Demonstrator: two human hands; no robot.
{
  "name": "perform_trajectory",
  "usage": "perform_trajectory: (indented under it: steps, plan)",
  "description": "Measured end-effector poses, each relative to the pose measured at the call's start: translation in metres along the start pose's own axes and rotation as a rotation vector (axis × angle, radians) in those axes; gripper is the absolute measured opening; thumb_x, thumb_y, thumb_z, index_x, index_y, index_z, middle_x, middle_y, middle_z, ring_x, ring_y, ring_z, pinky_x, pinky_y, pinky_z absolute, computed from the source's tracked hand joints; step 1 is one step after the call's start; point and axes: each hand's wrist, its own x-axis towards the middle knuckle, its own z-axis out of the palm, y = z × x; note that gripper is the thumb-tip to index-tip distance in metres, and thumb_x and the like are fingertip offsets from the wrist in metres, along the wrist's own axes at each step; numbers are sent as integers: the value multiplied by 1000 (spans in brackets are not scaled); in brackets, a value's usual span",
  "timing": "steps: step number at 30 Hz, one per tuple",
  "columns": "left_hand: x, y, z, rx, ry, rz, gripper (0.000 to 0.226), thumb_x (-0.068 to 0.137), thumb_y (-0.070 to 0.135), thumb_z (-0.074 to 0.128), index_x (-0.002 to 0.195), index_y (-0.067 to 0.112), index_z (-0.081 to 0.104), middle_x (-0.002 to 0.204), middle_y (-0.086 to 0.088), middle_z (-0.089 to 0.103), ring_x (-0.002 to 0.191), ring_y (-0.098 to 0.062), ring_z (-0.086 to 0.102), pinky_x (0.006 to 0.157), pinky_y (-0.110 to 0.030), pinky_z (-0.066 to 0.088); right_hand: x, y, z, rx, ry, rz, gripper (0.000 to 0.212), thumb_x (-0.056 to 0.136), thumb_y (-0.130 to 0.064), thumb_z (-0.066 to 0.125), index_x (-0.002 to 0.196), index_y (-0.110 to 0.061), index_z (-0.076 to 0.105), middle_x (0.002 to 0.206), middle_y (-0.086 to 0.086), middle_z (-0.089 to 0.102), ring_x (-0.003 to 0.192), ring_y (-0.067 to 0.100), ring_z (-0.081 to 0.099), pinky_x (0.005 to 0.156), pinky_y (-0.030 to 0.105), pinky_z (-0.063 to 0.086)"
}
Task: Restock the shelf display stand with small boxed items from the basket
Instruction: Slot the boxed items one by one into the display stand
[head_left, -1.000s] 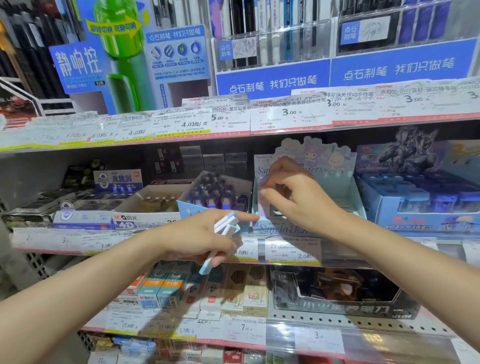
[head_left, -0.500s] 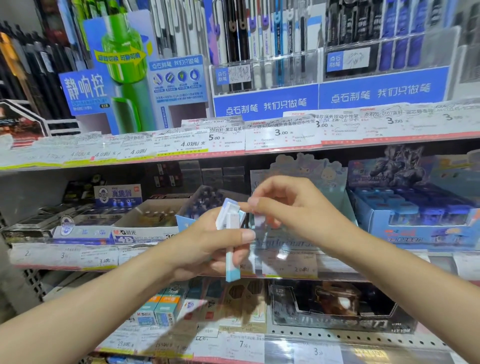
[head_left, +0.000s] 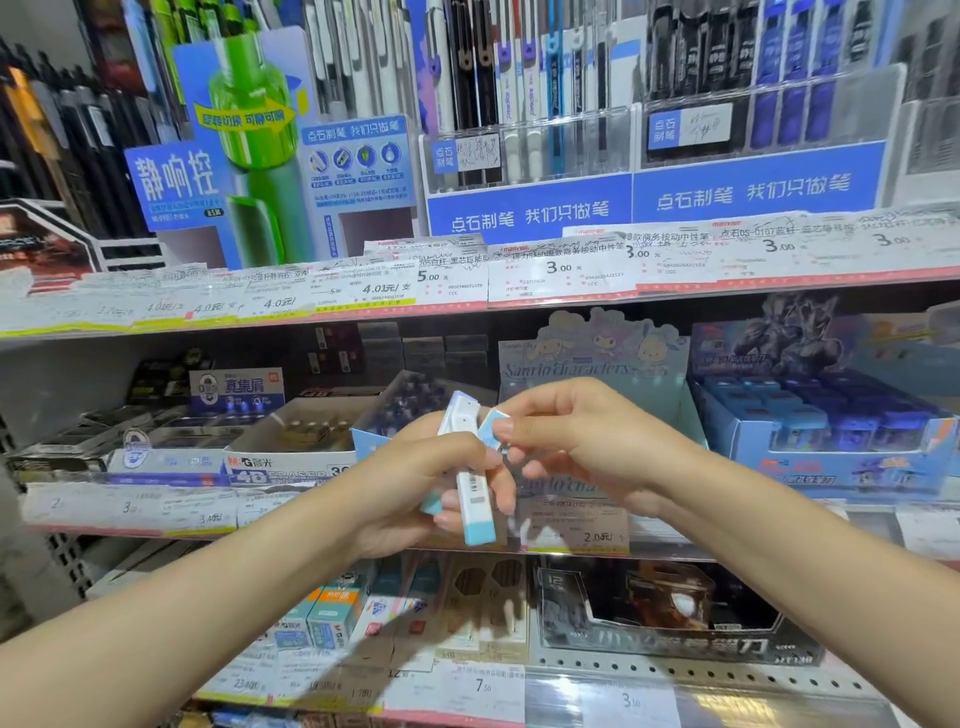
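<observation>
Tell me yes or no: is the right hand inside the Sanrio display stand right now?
No, the right hand is out in front of the Sanrio display stand, pinching a small box beside the boxes held in the left hand.

display stand (head_left: 670, 410) behind hands, shelf lip (head_left: 519, 299) overhead

This is a stationery shop: tiered shelves (head_left: 727, 291) edged with paper price tags (head_left: 563, 270) carry racks of pens (head_left: 519, 93), boxed erasers (head_left: 291, 462) and cartoon-printed display boxes (head_left: 592, 358).

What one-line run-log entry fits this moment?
left hand: grips small boxes | right hand: pinches one box | display stand: behind hands
</observation>
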Motion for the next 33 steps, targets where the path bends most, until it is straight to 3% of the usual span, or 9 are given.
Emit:
perform_trajectory:
  steps: [4, 8, 13, 17, 19, 22, 25, 29, 33]
  plan:
    - [-3, -5, -3, 31, 70, -32, 10, 74, -1, 44, 82, 0, 49, 48, -10, 51, 31, -6, 26, 31, -10, 22, 6, -7, -16, 198, 278, -33, 9, 86, -4, 57, 82, -1, 64, 54, 1, 65, 46, 4, 59, 45, 11, 48]
    - [-4, -9, -8, 24, 244, 41, 17, 87, -2, 44, 96, 0, 59, 49, -9, 45, 30, -7, 25, 32, -11, 20, 3, -9, -25, 324, 350, -38, 13, 86, 0, 54, 74, -1, 60, 54, 5, 63, 45, 5, 61, 49, 12, 54]
    - [1, 0, -5, 161, 348, 166, 25, 92, 23, 50, 76, 8, 60, 46, -3, 47, 31, -5, 32, 30, -14, 23, 1, -2, -24, 331, 271, -21, 11, 88, -1, 53, 78, 0, 58, 34, -4, 55, 51, 5, 63, 65, 15, 55]
    - [6, 6, -4, 241, 417, 205, 20, 92, 21, 54, 78, 6, 58, 44, -1, 48, 34, -4, 39, 34, -10, 31, 0, -2, -28, 264, 215, -25, 6, 83, 4, 58, 84, -1, 61, 53, 3, 68, 54, 9, 68, 56, 15, 57]
    - [10, 11, -7, 256, 394, 199, 18, 91, 21, 55, 84, 5, 59, 45, -1, 47, 33, -5, 36, 33, -13, 29, -2, -3, -30, 135, 144, -17, 14, 80, 9, 58, 84, -4, 62, 62, 7, 69, 55, 14, 68, 52, 16, 56]
    - [19, 16, -12, 293, 317, 217, 19, 91, 20, 55, 79, 6, 58, 44, 1, 47, 35, -9, 33, 33, -14, 25, -3, -2, -30, -142, -18, -13, 29, 80, 8, 58, 105, -7, 62, 64, 3, 63, 59, 16, 58, 52, 15, 49]
    - [23, 16, -15, 502, 302, 315, 21, 91, 17, 56, 77, 3, 59, 44, 4, 48, 41, -11, 39, 41, -18, 30, 1, -3, -37, -239, -29, -80, 34, 84, 6, 56, 109, -16, 58, 66, 1, 53, 55, 8, 56, 61, 21, 55]
    - [18, 12, -15, 855, 241, 414, 30, 95, 16, 48, 77, -8, 52, 56, -7, 46, 49, -9, 41, 49, -20, 35, 11, -3, -58, -314, 103, -144, 36, 83, 5, 58, 102, -25, 53, 90, 10, 57, 89, 32, 65, 80, 35, 57]
    - [14, 1, -19, 1306, 106, 454, 17, 87, 25, 37, 74, 17, 44, 65, 6, 49, 61, -12, 45, 62, -38, 41, 22, 0, -67, -549, 184, -187, 53, 84, -2, 61, 122, -32, 38, 100, 8, 53, 87, 34, 66, 80, 45, 57]
